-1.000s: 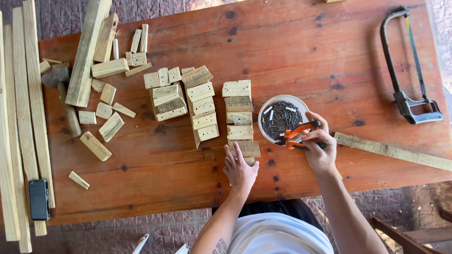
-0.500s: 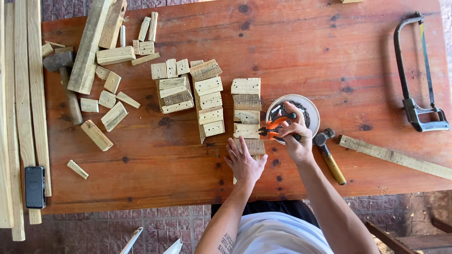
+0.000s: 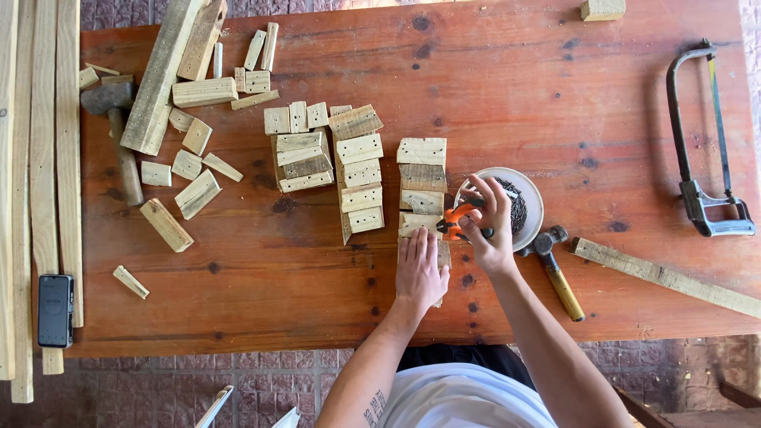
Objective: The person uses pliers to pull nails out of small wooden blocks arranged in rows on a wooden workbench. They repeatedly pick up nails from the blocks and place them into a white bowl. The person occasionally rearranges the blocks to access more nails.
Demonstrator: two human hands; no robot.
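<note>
the left hand (image 3: 420,269) lies flat, fingers together, pressing down on a small wood block (image 3: 441,252) near the front edge of the counter (image 3: 491,87). the right hand (image 3: 490,230) is closed around orange-handled pliers (image 3: 453,222), whose tip points at the far end of that block, just above the left fingertips. right behind the right hand sits a shallow white dish of dark nails (image 3: 519,208), partly covered by the fingers. a hammer (image 3: 555,265) with a yellowish handle lies just to the right of the right wrist, and a long wooden strip (image 3: 666,277) runs off beyond it. a column of cut blocks (image 3: 422,178) stands just past the held block, with more stacked blocks (image 3: 358,170) to the left. further left are scattered offcuts (image 3: 194,166), a mallet (image 3: 119,135), long slats (image 3: 40,158) and a dark phone (image 3: 55,311). a hacksaw (image 3: 701,150) lies at the far right.
</note>
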